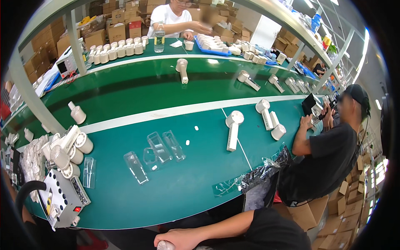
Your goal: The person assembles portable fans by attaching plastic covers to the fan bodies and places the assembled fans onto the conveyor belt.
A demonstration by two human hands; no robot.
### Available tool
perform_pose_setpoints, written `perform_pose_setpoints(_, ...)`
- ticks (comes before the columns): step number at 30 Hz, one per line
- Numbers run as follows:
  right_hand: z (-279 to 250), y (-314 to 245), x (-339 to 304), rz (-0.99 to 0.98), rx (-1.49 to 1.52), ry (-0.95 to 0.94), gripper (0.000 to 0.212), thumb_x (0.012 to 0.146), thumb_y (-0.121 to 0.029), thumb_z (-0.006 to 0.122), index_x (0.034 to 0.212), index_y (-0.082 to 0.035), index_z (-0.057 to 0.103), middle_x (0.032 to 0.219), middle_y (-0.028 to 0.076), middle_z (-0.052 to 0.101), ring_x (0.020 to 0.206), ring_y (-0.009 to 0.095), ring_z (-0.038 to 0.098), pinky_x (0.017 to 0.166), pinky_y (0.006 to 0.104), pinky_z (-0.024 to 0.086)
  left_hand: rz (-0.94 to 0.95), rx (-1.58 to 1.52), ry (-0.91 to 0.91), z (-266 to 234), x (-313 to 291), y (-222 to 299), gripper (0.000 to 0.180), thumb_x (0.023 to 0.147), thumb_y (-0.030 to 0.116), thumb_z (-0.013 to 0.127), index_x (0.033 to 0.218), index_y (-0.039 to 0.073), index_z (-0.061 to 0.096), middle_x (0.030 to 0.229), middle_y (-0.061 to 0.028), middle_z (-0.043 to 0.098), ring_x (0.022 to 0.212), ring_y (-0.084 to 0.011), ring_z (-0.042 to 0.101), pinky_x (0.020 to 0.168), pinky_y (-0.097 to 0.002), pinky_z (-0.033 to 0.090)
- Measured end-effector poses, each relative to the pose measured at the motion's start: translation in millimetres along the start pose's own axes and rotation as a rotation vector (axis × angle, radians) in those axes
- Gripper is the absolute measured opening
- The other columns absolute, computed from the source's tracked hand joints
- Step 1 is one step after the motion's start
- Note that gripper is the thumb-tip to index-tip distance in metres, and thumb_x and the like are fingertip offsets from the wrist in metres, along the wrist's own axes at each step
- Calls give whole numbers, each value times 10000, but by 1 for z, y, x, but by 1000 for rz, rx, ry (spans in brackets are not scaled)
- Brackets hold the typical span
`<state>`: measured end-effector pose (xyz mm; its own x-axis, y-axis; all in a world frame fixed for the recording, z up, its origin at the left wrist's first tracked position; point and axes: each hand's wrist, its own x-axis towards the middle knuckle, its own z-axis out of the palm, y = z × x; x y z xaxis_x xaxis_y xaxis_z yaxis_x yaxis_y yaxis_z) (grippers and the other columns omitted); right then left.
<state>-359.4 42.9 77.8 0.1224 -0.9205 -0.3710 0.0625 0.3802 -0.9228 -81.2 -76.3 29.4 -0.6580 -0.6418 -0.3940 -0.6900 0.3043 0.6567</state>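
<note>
At the lower edge of the picture, my right hand (181,238) is closed round a white handheld fan (166,246). Only the round end of that fan shows; the rest is hidden by the fingers and cut off by the frame. This hand is below the near edge of the green table (196,175). My left hand is out of sight. Beyond the right hand, on the tabletop, lie several clear plastic trays (136,167) and small white pieces (187,142). Farther right, a white handheld fan (234,125) lies with its handle toward me.
At left, a grey metal box with a red switch (62,200) stands before piled white fans (66,152). Black plastic bags (266,171) hang at the right edge. A green conveyor belt (137,83) carries fans. One co-worker (329,154) sits right, another (171,21) opposite.
</note>
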Motion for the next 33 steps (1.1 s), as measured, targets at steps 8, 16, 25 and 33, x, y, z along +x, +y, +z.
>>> perform_pose_setpoints(8,-17,40,-19,-170,122,134,525,747,-269,848,1155,-46,605,1094,117,673,985,204,638,824,339,525,96,177,-207,-13,19,76,526,759,165,815,1188,-7,564,1009,-242,686,924,-362,688,800,-396,528)
perform_pose_setpoints(16,8,98,-10,-205,702,-90,516,742,-224,850,1158,-37,609,1070,106,666,966,200,633,826,343,526,580,36,-327,-57,9,198,984,822,664,639,1527,66,302,1576,-151,313,1441,-312,338,1146,-557,272)
perform_pose_setpoints(25,-25,80,-46,-367,597,200,580,830,-361,765,1248,-31,539,1164,100,590,1085,204,579,943,353,483,492,-115,-295,-24,41,177,437,821,169,772,1177,-18,601,1041,-178,683,943,-332,691,833,-372,539)
perform_pose_setpoints(33,-37,27,-88,-1175,-950,416,642,656,-434,881,1042,-35,560,1026,156,630,788,313,666,652,377,564,957,139,-10,4,-2,154,578,800,226,793,1268,7,532,1109,-185,621,938,-331,641,767,-400,541)
